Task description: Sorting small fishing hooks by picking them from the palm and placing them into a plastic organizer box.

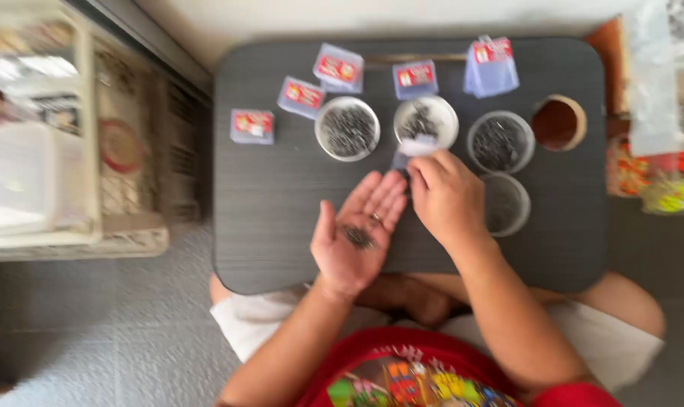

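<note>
Lying flat and spread, the left hand [355, 232] cups a little pile of tiny dark metal bits [358, 237]. At two o'clock, the right hand [445, 195] pinches a small clear plastic packet [417, 146].

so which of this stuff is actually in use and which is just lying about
In use:
- left hand, palm up, with a small pile of dark metal bits
- right hand, pinching a small clear packet
- bowls of dark bits

Lying about:
- small packets with red labels
- brown round container
- crate at left
</note>
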